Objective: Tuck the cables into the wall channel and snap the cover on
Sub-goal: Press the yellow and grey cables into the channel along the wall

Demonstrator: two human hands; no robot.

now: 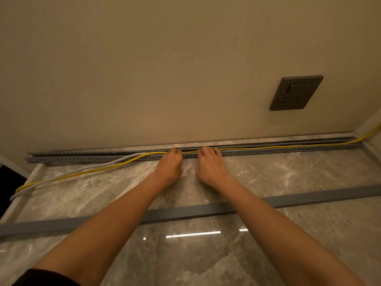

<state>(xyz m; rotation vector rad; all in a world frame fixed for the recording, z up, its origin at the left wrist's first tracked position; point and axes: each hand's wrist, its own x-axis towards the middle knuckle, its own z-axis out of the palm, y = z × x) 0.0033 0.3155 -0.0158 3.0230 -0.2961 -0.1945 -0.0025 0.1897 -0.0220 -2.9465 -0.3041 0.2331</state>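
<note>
While both my hands press down at the middle of the wall channel (268, 150), the job looks roughly half done. My left hand (169, 164) is curled, fingertips on the yellow cable (103, 169) right where it meets the slotted rail; whether it pinches the cable or only pushes on it I cannot tell. My right hand (210, 163) lies flatter, fingers bent over the near wall of the channel, holding nothing that I can see. To the right of my hands the yellow cable runs along inside the channel as far as the corner, where it climbs out. To the left, it and the white cable (68, 176) lie loose on the marble floor (288, 178), trailing toward the near left edge. That stretch has yet to go in. The grey cover (185, 211) lies flat on the floor nearer to me, under my forearms, well apart from the channel, not yet fitted.
</note>
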